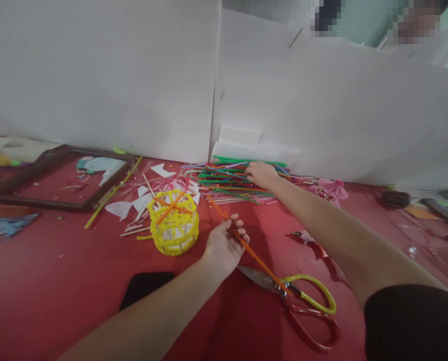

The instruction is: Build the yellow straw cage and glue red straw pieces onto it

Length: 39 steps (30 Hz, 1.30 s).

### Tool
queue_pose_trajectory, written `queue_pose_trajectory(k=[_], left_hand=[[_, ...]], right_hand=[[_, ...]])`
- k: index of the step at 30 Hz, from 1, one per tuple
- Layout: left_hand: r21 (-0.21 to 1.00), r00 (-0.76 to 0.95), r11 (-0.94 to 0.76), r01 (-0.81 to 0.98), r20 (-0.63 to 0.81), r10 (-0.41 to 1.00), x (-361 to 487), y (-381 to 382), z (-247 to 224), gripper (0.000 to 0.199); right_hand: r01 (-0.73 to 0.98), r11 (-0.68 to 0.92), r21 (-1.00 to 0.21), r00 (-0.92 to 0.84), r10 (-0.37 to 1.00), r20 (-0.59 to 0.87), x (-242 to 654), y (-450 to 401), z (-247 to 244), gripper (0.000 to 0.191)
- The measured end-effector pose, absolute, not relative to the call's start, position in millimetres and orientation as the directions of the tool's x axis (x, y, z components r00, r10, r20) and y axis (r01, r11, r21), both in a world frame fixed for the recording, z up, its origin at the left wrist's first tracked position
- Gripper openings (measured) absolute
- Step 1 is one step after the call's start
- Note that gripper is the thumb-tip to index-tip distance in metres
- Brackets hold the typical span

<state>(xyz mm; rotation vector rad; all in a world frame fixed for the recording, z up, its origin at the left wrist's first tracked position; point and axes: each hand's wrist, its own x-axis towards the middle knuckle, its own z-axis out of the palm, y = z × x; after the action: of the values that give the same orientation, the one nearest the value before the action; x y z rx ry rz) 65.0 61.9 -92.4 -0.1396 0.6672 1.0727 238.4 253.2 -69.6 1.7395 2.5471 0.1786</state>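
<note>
My left hand (227, 245) is palm up, with its fingers curled around thin orange pipe cleaners (263, 265) that slant down across the scissors. Farther back, my right hand (262, 174) reaches into a pile of mixed-colour pipe cleaners (224, 176). Its fingers are bent together on a pipe cleaner there, the tips partly hidden. Left of my left hand stands a small round yellow basket (175, 228) with orange strips crossed over its top. Large scissors (261, 280) with one yellow and one red handle loop lie partly open below my hands.
White boards (134, 75) stand along the back of the red table (77, 281). A dark wooden frame (43, 204) lies at left, with white paper scraps (119, 209) nearby. A black flat object (145, 286) is partly under my left forearm. Pink craft pieces (332, 189) lie right of the pile.
</note>
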Motion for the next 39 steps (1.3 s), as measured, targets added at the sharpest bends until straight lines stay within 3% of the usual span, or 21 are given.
queue_pose_trajectory(k=[6,14,16,18,20,22,24,26,28,34,39], left_hand=[[0.205,0.3,0.488,-0.848,-0.573,0.762,64,62,-92,0.018],[0.194,0.309,0.488,-0.851,-0.567,0.764,67,63,-91,0.021],[0.196,0.312,0.489,-0.85,-0.56,0.767,68,63,-91,0.024],[0.201,0.314,0.488,-0.849,-0.552,0.773,68,63,-92,0.027],[0.209,0.311,0.484,-0.85,-0.542,0.781,67,63,-92,0.029],[0.221,0.303,0.475,-0.852,-0.531,0.791,66,63,-92,0.029],[0.234,0.296,0.469,-0.852,-0.525,0.798,65,62,-90,0.032],[0.243,0.294,0.469,-0.849,-0.521,0.801,65,61,-89,0.036],[0.253,0.294,0.477,-0.842,-0.526,0.798,66,61,-89,0.035],[0.304,0.276,0.491,-0.816,-0.541,0.794,73,58,-91,0.019],[0.341,0.298,0.51,-0.789,-0.514,0.804,72,56,-88,0.023]], right_hand=[[0.96,0.274,-0.05,-0.262,0.949,0.173,236,257,-69,0.014],[0.87,0.289,-0.399,-0.112,0.905,0.41,237,268,-15,0.017],[0.795,0.357,-0.491,-0.088,0.868,0.489,228,264,4,0.013],[0.591,0.5,-0.633,-0.024,0.795,0.606,216,254,23,0.007],[0.434,0.544,-0.718,0.038,0.786,0.618,204,240,38,0.004],[0.411,0.407,-0.815,-0.012,0.897,0.442,193,221,46,0.008],[0.497,0.179,-0.849,-0.237,0.969,0.066,186,200,42,0.014],[0.635,-0.029,-0.772,-0.391,0.85,-0.354,181,182,29,0.016],[0.691,-0.168,-0.703,-0.382,0.74,-0.553,178,167,10,0.021],[0.714,-0.23,-0.661,-0.338,0.714,-0.613,178,158,-30,0.024],[0.747,-0.175,-0.641,-0.353,0.712,-0.607,183,163,-30,0.019]])
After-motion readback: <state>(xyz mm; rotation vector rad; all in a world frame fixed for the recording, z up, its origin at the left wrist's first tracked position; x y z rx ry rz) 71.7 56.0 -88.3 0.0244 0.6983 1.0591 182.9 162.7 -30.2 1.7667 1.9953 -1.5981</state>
